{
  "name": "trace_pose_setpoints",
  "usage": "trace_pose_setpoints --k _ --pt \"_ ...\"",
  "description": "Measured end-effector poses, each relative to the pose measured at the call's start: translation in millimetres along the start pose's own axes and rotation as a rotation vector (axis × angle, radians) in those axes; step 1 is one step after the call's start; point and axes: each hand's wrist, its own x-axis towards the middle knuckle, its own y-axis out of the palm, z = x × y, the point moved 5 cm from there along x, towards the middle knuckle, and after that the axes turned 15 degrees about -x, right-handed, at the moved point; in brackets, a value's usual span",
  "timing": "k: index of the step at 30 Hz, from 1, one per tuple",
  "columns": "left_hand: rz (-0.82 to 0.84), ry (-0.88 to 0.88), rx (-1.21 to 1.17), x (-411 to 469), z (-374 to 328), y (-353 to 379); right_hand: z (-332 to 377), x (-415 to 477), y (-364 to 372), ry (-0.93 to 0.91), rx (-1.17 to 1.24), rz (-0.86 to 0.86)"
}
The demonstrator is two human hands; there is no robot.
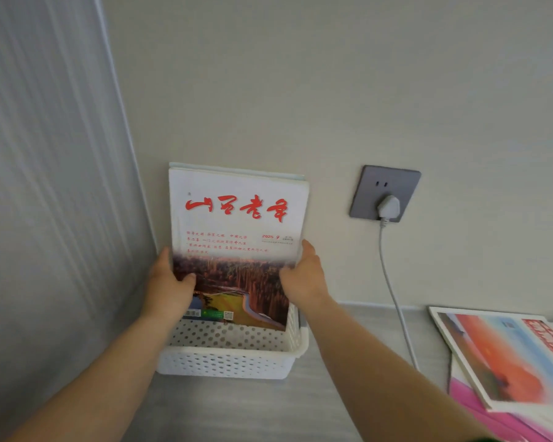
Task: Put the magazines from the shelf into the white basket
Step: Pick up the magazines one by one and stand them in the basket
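White basket [227, 363], magazines [237, 224] upright inside, left hand [168, 290], right hand [305, 280], fingers [307, 250] pinching stack

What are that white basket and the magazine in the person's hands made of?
The white basket looks like moulded plastic, fairly matt: its walls carry regular rows of small holes. The magazine looks like paper with a smooth printed cover, going by its thin page edges and colour photo; gloss is unclear.

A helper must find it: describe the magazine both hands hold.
Left of the grey wall socket sits a white basket. The magazine is held upright in it: red brush lettering over a russet forest, while other magazines lie flat at right.
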Motion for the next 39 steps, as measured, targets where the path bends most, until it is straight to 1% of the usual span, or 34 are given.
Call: trace_pose_setpoints --k 2,5,7,9,15,18,20,22,24,26,29,31,34,38,39 --pt "-0.015 0.039 0.035 -18.7 -7.0 1.8 -10.6 -13.7 -9.4 -0.015 -0.053 0.003" --pt "0.023 0.069 0.074 -58.4 -20.5 17.5 -33.8 -41.3 -37.3 -0.062 -0.102 -0.047" --pt "0.082 0.092 0.085 -91.3 -25.9 32.3 -59.2 -65.6 -60.8 -0.119 -0.162 -0.102" --pt "0.183 0.107 0.112 -125.7 -26.8 52.7 -95.8 -88.0 -85.7 -0.15 -0.235 -0.146" --pt "0.451 0.018 0.081 -221.5 -5.5 124.4 -244.0 -136.6 -170.7 0.095 -0.41 -0.213" --pt "0.563 -0.068 0.068 -269.5 12.9 164.5 -319.1 -167.2 -214.0 0.269 -0.504 -0.204" --pt "0.64 -0.119 0.065 -304.0 18.8 196.2 -361.0 -189.5 -243.1 0.339 -0.583 -0.229" --pt "0.713 -0.117 0.12 -339.2 15.5 228.9 -394.2 -209.2 -271.7 0.392 -0.679 -0.25" --pt "0.782 -0.081 0.161 -373.6 9.9 260.0 -425.9 -228.3 -289.3 0.461 -0.8 -0.183" --pt "0.83 -0.082 0.163 -401.6 9.4 288.0 -454.5 -242.8 -294.7 0.499 -0.864 -0.107" --pt "0.9 -0.072 0.217 -436.2 7.9 318.4 -477.3 -251.7 -292.8 0.499 -0.841 -0.099" --pt "0.923 -0.16 0.244 -454.5 9.8 332.6 -480.7 -251.8 -291.7 0.484 -0.839 -0.118" --pt "0.889 -0.328 0.237 -473.6 9.2 345.5 -481.5 -251.5 -290.2 0.481 -0.828 -0.141" --pt "0.882 -0.38 0.256 -487.0 5.9 356.7 -482.5 -252.8 -292.1 0.484 -0.791 -0.152" --pt "0.867 -0.423 0.246 -485.2 4.6 357.8 -482.3 -253.3 -293.5 0.494 -0.777 -0.158"
